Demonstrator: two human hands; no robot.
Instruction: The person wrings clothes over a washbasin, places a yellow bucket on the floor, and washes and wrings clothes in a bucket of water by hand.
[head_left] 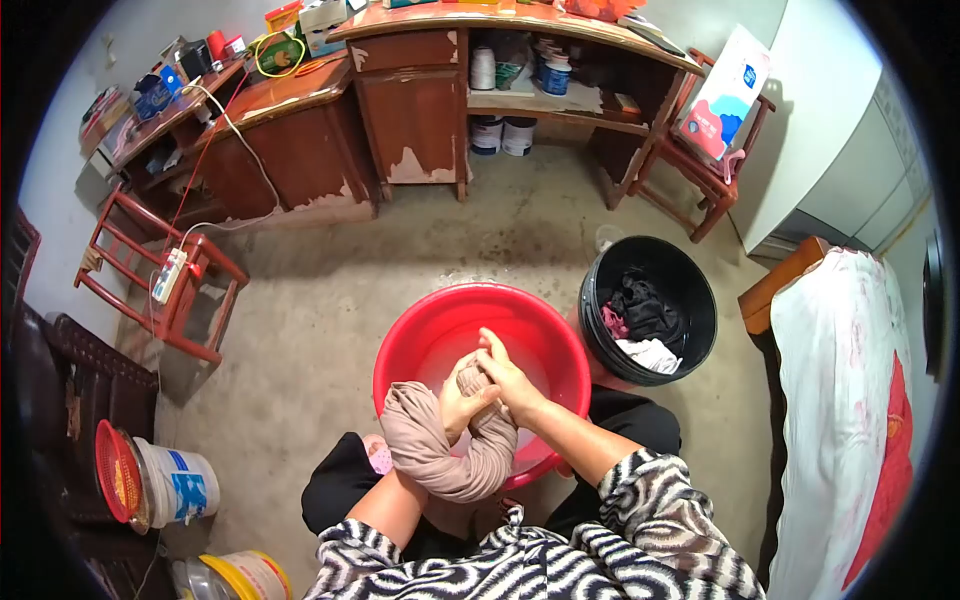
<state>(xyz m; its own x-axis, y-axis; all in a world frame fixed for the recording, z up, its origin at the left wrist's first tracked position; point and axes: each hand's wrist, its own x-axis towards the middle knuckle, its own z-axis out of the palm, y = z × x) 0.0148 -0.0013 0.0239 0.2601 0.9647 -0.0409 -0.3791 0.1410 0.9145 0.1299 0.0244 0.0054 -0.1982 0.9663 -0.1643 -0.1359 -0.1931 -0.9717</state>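
Observation:
A beige garment (440, 450), bunched into a thick twisted roll, hangs over the near left part of a red basin (410, 325). My left hand (460, 408) is closed on the roll, and the cloth loops over my left wrist. Pressed against it from the right, my right hand (508, 382) grips the upper end of the same garment, some of its fingers stretched upward. Both hands are above the basin, which has cloudy water in it. The part of the cloth between my palms is hidden.
Right of the basin stands a black bucket (595, 345) with dark, pink and white clothes inside. A wooden chair (190, 330) holds a power strip (170, 275) at left. A white bucket (190, 485) sits lower left; a cloth-covered bed (830, 400) is at right.

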